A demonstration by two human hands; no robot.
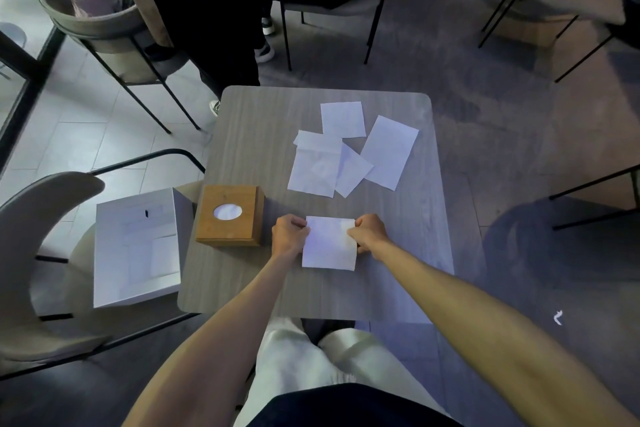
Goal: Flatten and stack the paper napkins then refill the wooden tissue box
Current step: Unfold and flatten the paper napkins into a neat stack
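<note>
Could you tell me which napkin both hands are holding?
The near napkin beside the wooden box; left hand and right hand pinch its edges; the other napkins lie loose beyond.

We are counting one wooden tissue box [230, 220], one white box [135, 250], one near napkin [329, 243] and at least four far napkins [389, 152].

A grey wood-grain table [242, 121] stands on dark carpet [467, 55]; pale floor tiles [86, 121] lie to the left, where a black-legged chair [114, 45] stands far and a curved-back chair [31, 236] near
</note>
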